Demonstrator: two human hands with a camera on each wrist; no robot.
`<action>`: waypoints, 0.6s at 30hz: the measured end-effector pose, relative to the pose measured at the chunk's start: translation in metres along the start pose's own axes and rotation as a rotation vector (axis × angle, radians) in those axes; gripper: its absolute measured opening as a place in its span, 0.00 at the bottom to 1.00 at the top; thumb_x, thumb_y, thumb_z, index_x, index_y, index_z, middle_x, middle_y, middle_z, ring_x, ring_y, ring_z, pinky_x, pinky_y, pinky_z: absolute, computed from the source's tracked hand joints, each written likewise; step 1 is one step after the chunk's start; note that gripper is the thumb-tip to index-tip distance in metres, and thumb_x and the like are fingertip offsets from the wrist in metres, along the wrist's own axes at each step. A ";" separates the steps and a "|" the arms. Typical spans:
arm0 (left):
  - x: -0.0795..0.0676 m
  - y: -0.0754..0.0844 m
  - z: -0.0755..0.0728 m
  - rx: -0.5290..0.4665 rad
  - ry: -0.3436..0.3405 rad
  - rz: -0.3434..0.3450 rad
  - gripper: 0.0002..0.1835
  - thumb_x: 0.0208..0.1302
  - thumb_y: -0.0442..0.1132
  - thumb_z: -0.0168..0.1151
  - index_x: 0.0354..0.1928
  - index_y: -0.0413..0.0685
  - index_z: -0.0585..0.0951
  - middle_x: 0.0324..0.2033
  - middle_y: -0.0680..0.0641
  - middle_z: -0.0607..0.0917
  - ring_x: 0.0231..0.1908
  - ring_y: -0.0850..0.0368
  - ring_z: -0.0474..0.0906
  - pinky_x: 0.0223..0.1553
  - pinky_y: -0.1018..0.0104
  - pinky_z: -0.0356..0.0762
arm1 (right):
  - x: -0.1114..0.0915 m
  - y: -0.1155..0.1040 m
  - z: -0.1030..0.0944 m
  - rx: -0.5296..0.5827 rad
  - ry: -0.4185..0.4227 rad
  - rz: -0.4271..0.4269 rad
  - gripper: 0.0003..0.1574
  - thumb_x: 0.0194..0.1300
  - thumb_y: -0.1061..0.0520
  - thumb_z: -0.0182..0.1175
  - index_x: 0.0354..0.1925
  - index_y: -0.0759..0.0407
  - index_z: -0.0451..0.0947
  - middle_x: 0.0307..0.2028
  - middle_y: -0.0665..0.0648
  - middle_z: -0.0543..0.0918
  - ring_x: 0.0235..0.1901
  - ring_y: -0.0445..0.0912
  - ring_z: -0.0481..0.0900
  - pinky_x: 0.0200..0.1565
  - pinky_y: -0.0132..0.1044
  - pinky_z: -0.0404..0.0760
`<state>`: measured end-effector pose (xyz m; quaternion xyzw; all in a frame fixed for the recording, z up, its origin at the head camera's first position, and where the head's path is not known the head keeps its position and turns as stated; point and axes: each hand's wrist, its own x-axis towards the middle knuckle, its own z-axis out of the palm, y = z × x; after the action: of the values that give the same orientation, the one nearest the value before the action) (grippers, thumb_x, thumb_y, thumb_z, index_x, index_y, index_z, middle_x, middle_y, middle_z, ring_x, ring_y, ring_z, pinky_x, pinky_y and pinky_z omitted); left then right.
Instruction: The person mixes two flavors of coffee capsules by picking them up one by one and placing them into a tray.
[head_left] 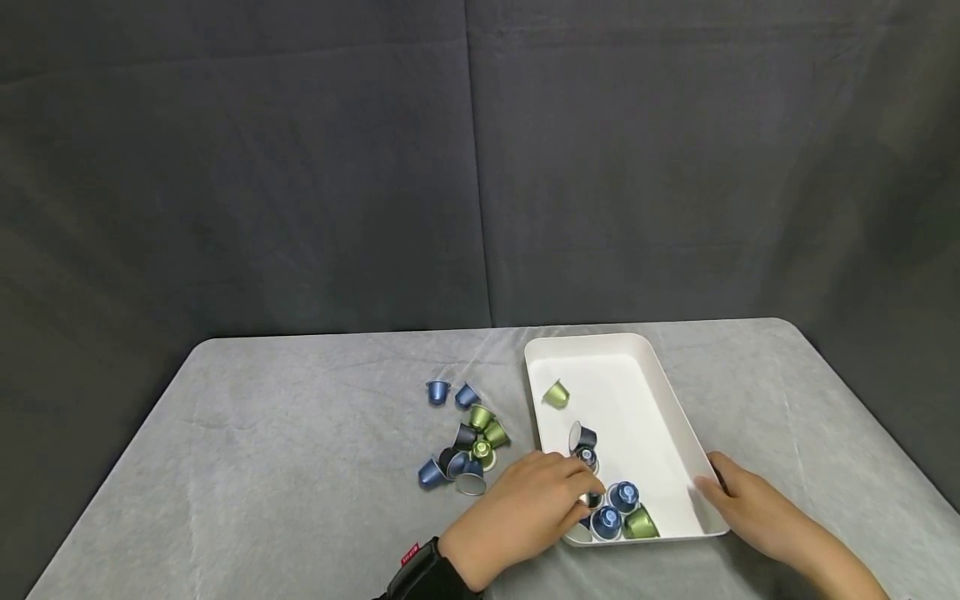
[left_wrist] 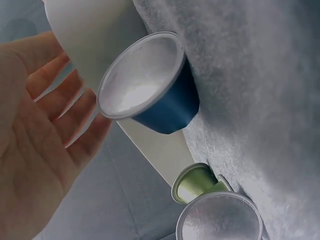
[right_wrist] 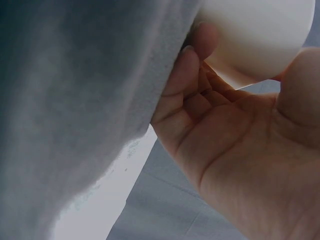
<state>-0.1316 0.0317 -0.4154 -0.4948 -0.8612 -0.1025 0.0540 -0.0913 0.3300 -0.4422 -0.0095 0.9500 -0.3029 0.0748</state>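
A white tray (head_left: 622, 417) lies on the right part of the table. My right hand (head_left: 757, 504) grips its near right corner, thumb over the rim and fingers curled under it in the right wrist view. Reaching over the tray's left side, my left hand (head_left: 528, 504) has thumb and forefinger bent round a dark coffee capsule (head_left: 592, 500), mostly hidden. Around it in the tray sit blue capsules (head_left: 623, 497), a green capsule (head_left: 640, 523) and dark capsules (head_left: 582, 437). Another green capsule (head_left: 557, 395) lies farther back in the tray.
Left of the tray, a loose cluster of blue, green and dark capsules (head_left: 467, 450) lies on the grey cloth-covered table (head_left: 300, 467). A blue capsule (left_wrist: 170, 100) shows close up beside the tray wall (left_wrist: 160, 145). A dark curtain (head_left: 337, 183) hangs behind.
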 end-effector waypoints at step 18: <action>-0.001 -0.004 -0.001 0.029 0.089 0.049 0.10 0.67 0.45 0.66 0.49 0.60 0.84 0.45 0.61 0.82 0.47 0.67 0.78 0.51 0.74 0.72 | 0.000 -0.002 -0.001 -0.005 -0.003 0.005 0.16 0.77 0.56 0.49 0.53 0.69 0.69 0.44 0.62 0.80 0.39 0.49 0.74 0.38 0.45 0.74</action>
<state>-0.1342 0.0289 -0.4152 -0.5099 -0.8470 -0.1104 0.1021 -0.0918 0.3293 -0.4404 -0.0078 0.9507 -0.3005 0.0767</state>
